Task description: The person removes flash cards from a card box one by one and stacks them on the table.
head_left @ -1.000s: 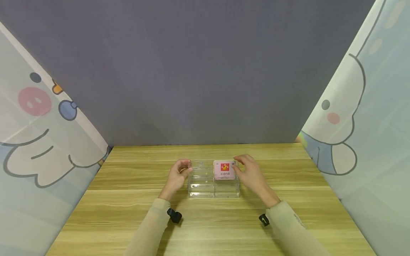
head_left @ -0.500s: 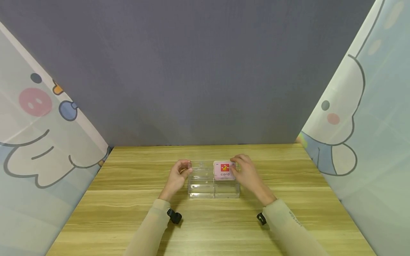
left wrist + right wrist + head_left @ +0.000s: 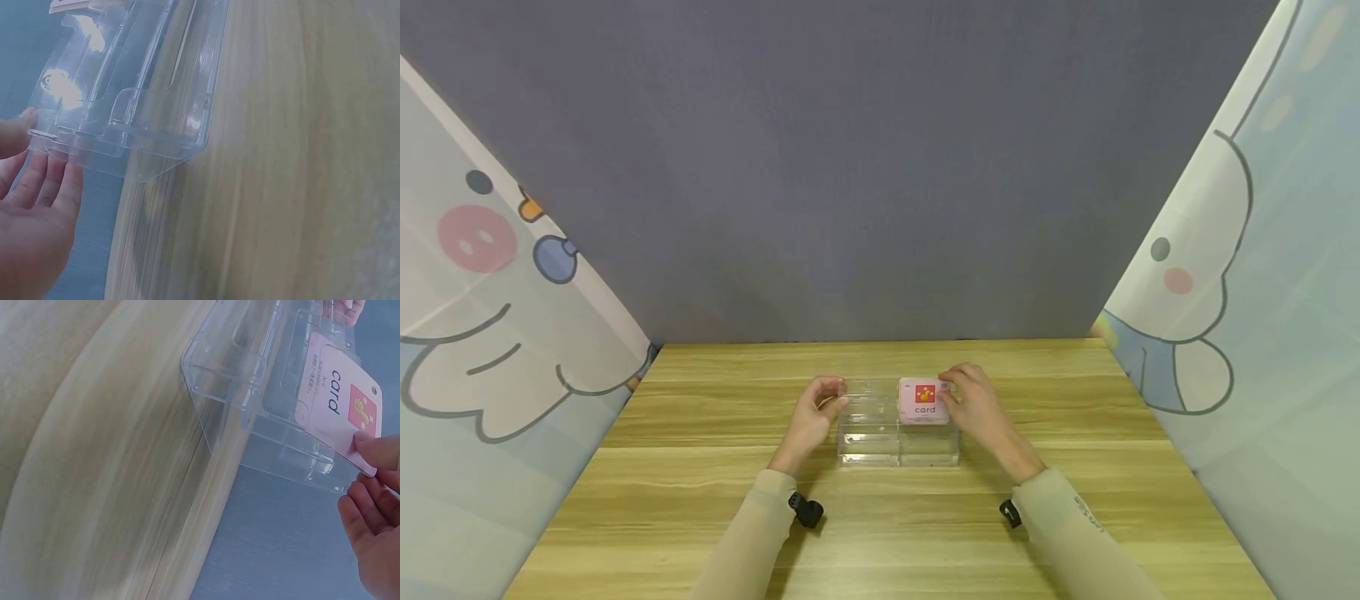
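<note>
Hands met at a clear plastic holder [image 3: 898,432] in the middle of the wooden table [image 3: 700,500]. The right hand [image 3: 976,406] pinched a pink card [image 3: 923,401] by its upper right corner, the card standing in the holder's rear right slot. The left hand [image 3: 815,414], fingers straight, touched the holder's left end. The card looked thin, light and bendable, best taken by an edge; the holder seemed rigid, slick, probably light.

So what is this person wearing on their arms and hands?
Both arms wear long, close-fitting pale beige sleeves to the wrist. A small black device is fixed at the left wrist and another at the right. The left hand and right hand are bare.
</note>
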### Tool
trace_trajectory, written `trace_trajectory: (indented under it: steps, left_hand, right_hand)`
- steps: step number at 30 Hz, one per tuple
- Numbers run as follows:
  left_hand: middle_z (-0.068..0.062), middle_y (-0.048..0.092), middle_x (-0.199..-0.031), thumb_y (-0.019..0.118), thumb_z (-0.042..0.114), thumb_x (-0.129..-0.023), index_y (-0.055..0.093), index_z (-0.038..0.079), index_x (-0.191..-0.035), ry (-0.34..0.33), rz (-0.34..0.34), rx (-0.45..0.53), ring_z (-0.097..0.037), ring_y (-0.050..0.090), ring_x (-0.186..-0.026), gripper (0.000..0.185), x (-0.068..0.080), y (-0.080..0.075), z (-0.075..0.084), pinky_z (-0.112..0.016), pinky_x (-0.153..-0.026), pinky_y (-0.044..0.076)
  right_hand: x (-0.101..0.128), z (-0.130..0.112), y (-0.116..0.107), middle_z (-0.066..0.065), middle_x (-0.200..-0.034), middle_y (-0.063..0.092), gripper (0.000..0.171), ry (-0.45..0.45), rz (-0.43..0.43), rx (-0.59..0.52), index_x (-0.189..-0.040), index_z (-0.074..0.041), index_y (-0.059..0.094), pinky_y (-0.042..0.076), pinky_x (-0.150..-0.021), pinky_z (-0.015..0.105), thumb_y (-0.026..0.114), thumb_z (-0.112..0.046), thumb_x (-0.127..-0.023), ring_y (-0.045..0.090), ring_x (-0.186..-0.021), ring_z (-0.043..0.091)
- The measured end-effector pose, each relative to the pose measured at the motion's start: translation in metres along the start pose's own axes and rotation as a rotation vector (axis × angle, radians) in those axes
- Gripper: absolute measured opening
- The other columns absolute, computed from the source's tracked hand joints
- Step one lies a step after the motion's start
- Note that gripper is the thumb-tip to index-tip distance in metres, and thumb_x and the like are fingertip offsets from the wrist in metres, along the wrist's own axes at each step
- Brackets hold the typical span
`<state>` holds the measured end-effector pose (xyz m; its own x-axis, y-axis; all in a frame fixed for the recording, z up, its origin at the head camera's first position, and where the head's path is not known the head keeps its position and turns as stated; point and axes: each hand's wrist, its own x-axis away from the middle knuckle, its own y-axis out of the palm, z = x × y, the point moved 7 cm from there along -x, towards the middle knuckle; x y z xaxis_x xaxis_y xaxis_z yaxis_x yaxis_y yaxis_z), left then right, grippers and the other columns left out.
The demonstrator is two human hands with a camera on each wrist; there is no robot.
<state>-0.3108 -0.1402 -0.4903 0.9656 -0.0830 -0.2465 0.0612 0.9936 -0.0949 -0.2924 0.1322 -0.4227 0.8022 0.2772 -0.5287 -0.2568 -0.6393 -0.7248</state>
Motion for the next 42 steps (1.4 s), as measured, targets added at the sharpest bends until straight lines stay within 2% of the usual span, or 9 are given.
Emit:
trace_trajectory:
  steps: [7,14,21,35,42]
  left_hand:
    - [-0.034,0.054,-0.127,0.061,-0.008,-0.097,0.053,-0.012,-0.127,-0.023,-0.011,0.008,-0.042,0.055,-0.121,0.031,-0.0009,0.0001,-0.001,-0.024,-0.097,0.05]
    - [-0.035,0.054,-0.127,0.061,-0.009,-0.097,0.053,-0.012,-0.127,-0.018,-0.015,0.011,-0.043,0.054,-0.121,0.031,-0.0014,-0.0006,-0.0014,-0.024,-0.098,0.05]
    - [-0.034,0.054,-0.128,0.06,-0.008,-0.098,0.051,-0.012,-0.128,-0.028,-0.014,0.002,-0.041,0.054,-0.122,0.032,0.0001,-0.003,0.0004,-0.024,-0.099,0.049]
    - [-0.031,0.057,-0.124,0.062,-0.01,-0.096,0.054,-0.011,-0.126,-0.043,-0.001,-0.012,-0.04,0.055,-0.12,0.031,-0.0023,-0.0014,-0.0023,-0.043,-0.104,0.048]
    - [-0.037,0.054,-0.124,0.059,-0.016,-0.095,0.053,-0.014,-0.124,-0.05,0.01,0.001,-0.045,0.054,-0.121,0.03,-0.0019,0.0002,-0.0006,-0.041,-0.103,0.049]
  right_hand:
    - [-0.0016,0.0005,0.0005,0.012,-0.106,0.067,0.024,-0.003,0.013,0.009,-0.108,0.004,0.072,0.055,-0.09,0.043,0.08,0.0,-0.085,0.061,-0.103,0.029]
    - [-0.0027,-0.0002,-0.0001,0.011,-0.105,0.068,0.022,0.013,0.014,0.012,-0.106,0.003,0.073,0.055,-0.091,0.043,0.08,-0.002,-0.086,0.061,-0.102,0.029]
    - [-0.0052,-0.0044,-0.0006,0.01,-0.1,0.068,0.022,0.006,0.027,0.002,-0.105,0.004,0.073,0.055,-0.086,0.041,0.081,-0.002,-0.085,0.062,-0.097,0.028]
    - [-0.0028,0.0009,-0.0006,0.013,-0.105,0.069,0.023,0.073,-0.005,-0.041,-0.11,0.002,0.07,0.057,-0.086,0.042,0.076,0.0,-0.088,0.064,-0.099,0.028]
    - [-0.0018,0.001,-0.0038,0.013,-0.106,0.068,0.022,0.115,0.008,-0.068,-0.111,0.002,0.07,0.057,-0.085,0.043,0.075,0.0,-0.09,0.064,-0.098,0.029]
